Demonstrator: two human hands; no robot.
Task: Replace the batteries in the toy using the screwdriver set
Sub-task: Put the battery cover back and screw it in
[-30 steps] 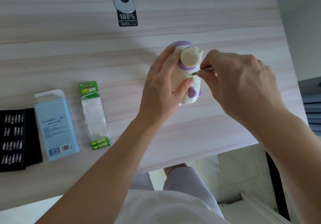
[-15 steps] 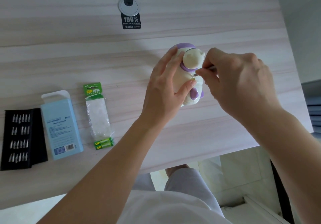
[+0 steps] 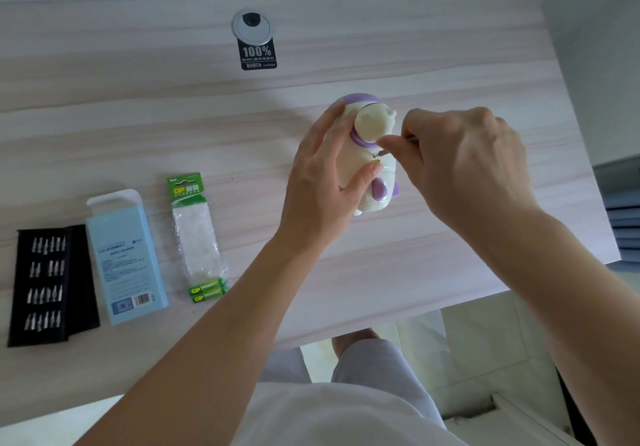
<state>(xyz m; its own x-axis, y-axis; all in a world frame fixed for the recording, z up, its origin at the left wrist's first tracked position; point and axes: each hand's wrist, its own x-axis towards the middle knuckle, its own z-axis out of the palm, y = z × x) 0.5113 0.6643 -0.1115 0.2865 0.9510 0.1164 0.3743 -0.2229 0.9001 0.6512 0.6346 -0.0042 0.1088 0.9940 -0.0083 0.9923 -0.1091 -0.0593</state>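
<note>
A cream and purple toy (image 3: 372, 127) lies on the wooden desk (image 3: 138, 127), right of centre. My left hand (image 3: 325, 182) wraps its left side, thumb pressed on its body. My right hand (image 3: 460, 165) pinches a thin metal screwdriver (image 3: 410, 139), most of it hidden by my fingers. Its tip touches a spot on the toy just above my left thumb. A green pack of batteries (image 3: 199, 237) lies on the left of the desk, with two green cells at its near end. A black tray of screwdriver bits (image 3: 45, 286) sits at the far left.
A pale blue box (image 3: 124, 258) lies between the bit tray and the battery pack. A grey cable grommet with a black sticker (image 3: 254, 35) sits at the back of the desk. The desk's front edge runs close to my lap; tiled floor shows below right.
The view has shifted a little. My right fingers have turned slightly on the screwdriver, its tip staying on the toy. My left hand keeps its hold.
</note>
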